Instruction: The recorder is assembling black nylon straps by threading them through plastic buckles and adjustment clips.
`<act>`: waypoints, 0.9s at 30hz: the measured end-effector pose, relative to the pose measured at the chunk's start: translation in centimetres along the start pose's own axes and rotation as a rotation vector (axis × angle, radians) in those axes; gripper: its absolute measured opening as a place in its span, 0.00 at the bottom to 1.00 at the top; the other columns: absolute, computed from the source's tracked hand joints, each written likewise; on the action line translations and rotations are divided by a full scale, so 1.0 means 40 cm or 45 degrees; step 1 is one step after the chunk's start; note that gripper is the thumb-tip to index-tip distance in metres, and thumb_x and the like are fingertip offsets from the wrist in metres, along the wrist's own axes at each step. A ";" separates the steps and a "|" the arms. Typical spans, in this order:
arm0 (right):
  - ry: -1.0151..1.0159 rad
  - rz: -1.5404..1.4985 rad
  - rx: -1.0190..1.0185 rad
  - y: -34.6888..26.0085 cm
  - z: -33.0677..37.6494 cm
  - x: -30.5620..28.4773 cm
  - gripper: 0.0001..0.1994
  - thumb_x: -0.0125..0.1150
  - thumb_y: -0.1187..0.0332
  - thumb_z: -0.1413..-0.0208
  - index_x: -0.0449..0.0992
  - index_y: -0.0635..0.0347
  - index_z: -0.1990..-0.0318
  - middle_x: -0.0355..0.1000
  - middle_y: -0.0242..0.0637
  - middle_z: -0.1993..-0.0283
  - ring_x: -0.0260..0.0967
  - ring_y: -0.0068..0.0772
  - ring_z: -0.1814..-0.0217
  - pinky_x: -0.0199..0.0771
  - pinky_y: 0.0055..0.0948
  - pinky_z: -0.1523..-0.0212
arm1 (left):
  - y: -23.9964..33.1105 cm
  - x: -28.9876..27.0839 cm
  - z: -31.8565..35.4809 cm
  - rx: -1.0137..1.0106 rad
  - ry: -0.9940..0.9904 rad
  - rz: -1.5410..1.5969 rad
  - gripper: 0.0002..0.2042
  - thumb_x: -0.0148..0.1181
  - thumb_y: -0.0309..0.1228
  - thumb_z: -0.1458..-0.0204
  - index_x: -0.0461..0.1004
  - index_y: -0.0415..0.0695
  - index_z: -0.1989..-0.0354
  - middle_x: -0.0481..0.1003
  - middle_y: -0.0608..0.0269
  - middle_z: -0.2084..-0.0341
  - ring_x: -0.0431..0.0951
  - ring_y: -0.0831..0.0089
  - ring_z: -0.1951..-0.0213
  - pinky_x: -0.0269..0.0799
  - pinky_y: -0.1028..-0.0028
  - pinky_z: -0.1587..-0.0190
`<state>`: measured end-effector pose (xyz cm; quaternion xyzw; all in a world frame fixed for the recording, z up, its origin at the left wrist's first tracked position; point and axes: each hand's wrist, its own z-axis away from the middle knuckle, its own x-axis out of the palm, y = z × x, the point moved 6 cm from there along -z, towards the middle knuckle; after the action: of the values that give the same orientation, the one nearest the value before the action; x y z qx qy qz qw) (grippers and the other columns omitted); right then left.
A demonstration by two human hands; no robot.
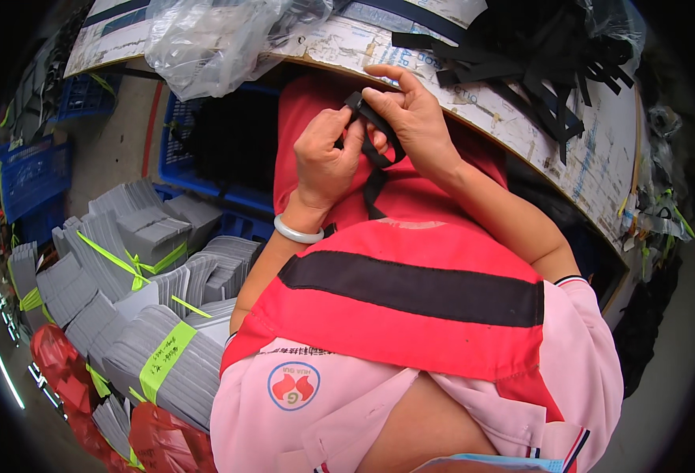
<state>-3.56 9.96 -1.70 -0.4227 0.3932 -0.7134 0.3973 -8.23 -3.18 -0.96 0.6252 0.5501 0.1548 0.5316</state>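
A black webbing strap [376, 188] is pinched between my two hands over my lap, in front of a red apron [418, 206]. My left hand [325, 156], with a pale bangle at its wrist, grips the strap with bent fingers. Thumb and fingers of my right hand [413, 118] close on the strap's upper end, while the index finger reaches out above. A loop of strap curves below the fingers, and its tail hangs down onto the apron. Whether a small fitting sits at the pinched end is hidden by my fingertips.
A worn white worktable [600, 169] stands ahead, bearing a heap of black straps [548, 67] and a clear plastic bag [209, 47]. Left of me are a blue crate [168, 158] with black contents, stacked grey sheets [139, 347] tied in yellow-green, and red bags [166, 441].
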 end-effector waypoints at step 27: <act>-0.015 0.577 -0.069 -0.021 0.041 -0.024 0.06 0.60 0.70 0.41 0.71 0.63 0.62 0.69 0.30 0.79 0.61 0.14 0.83 0.60 0.17 0.84 | -0.056 0.003 0.033 -0.702 0.008 0.639 0.07 0.65 0.25 0.47 0.81 0.35 0.62 0.76 0.72 0.77 0.69 0.89 0.76 0.61 0.86 0.75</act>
<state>-1.93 10.76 -0.68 -0.3383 0.4949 -0.5926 0.5380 -8.34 -4.12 -3.40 0.5734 0.3190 0.4245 0.6239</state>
